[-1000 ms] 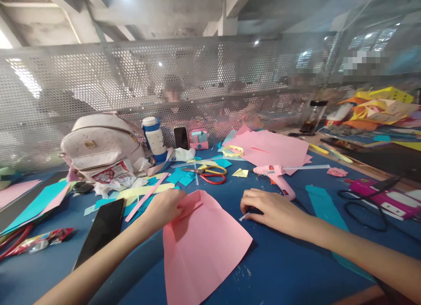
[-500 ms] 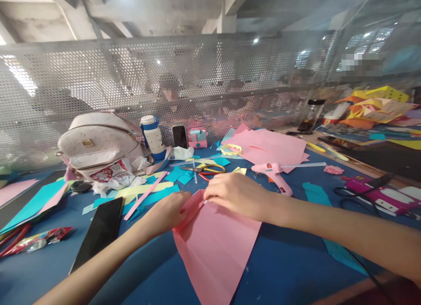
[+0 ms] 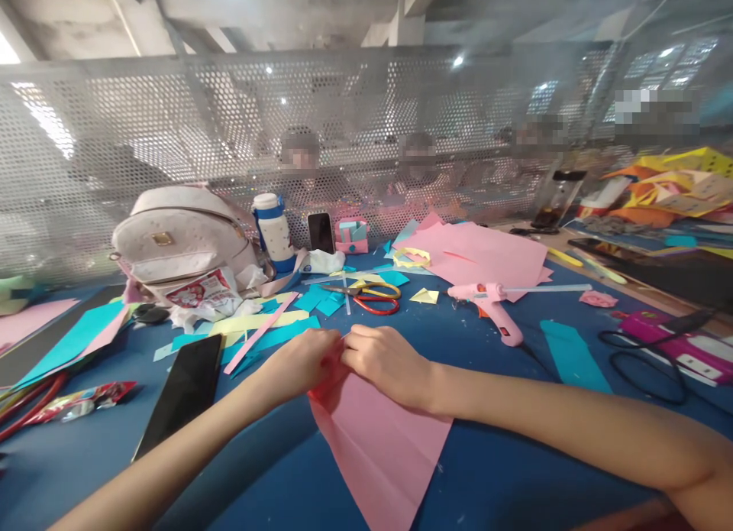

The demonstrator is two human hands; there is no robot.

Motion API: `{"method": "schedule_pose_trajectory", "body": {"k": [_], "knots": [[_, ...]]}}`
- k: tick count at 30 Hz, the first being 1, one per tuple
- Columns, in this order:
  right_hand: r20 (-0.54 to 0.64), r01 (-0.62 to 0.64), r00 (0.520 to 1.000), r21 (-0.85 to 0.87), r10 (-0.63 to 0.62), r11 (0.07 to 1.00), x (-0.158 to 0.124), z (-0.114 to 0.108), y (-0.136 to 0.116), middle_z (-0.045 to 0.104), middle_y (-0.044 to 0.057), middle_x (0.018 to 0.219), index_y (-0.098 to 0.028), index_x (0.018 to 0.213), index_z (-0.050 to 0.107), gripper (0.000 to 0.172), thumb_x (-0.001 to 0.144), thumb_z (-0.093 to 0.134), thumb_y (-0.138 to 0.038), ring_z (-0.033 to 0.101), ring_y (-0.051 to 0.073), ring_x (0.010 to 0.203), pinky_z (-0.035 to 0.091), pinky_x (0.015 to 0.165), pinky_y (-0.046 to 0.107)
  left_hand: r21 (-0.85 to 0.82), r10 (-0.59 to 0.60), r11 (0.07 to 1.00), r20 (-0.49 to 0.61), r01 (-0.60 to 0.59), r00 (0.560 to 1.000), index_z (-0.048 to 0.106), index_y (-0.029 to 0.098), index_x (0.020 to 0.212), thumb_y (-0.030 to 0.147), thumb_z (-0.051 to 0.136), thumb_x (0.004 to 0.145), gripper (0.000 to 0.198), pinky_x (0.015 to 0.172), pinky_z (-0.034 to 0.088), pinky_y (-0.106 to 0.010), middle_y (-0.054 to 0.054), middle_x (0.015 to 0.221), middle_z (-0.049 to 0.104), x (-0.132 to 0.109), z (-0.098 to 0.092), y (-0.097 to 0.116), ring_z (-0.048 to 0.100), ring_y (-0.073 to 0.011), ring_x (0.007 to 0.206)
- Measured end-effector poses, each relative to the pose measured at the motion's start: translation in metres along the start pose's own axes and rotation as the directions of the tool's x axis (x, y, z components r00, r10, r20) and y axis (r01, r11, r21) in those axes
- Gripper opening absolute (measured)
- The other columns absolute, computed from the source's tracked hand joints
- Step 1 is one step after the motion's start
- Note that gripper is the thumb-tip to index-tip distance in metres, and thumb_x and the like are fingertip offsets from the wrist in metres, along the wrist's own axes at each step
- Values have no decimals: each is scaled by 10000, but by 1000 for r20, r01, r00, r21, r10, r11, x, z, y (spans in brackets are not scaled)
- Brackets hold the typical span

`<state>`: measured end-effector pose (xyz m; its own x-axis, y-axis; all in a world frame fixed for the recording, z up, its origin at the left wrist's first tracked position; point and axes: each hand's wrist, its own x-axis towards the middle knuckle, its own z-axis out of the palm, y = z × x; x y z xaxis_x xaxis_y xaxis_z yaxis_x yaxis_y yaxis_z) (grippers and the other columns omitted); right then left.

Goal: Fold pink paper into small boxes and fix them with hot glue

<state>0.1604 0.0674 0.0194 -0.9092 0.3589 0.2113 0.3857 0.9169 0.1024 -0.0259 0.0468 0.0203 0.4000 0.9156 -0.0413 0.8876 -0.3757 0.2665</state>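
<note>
Head view: nearest lies a creased pink paper sheet (image 3: 381, 451) on the blue bench (image 3: 504, 470), its far tip pinched between both hands. Left hand (image 3: 298, 363) and right hand (image 3: 386, 359) meet there, fingers closed on the paper's top edge, knuckles touching. Left of them rests a black phone (image 3: 180, 393), face up. Beyond the hands lie red-and-yellow-handled scissors (image 3: 369, 296) and, to the right, a pink glue gun (image 3: 486, 302). Farther back sits a cream leather backpack (image 3: 177, 241) against the perforated metal screen (image 3: 229, 134).
</note>
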Motion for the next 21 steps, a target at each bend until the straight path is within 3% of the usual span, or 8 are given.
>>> {"method": "schedule_pose_trajectory", "body": {"k": [11, 21], "knots": [[92, -53, 994, -15, 54, 998, -3, -12, -10, 627, 65, 870, -141, 849, 638, 184, 907, 490, -49, 540, 224, 870, 350, 547, 296, 136, -100, 987, 72, 90, 992, 488, 205, 688, 100, 529, 721, 118, 540, 233, -306, -42, 730, 609, -13, -7, 6, 555, -196, 655], [165, -90, 981, -77, 101, 993, -3, -16, -13, 619, 90, 888, -147, 829, 631, 153, 869, 537, -34, 556, 247, 896, 387, 534, 309, 212, -119, 972, 80, 100, 990, 508, 198, 717, 91, 521, 735, 109, 567, 305, -293, -56, 776, 637, -13, -6, 6, 605, -218, 735]]}}
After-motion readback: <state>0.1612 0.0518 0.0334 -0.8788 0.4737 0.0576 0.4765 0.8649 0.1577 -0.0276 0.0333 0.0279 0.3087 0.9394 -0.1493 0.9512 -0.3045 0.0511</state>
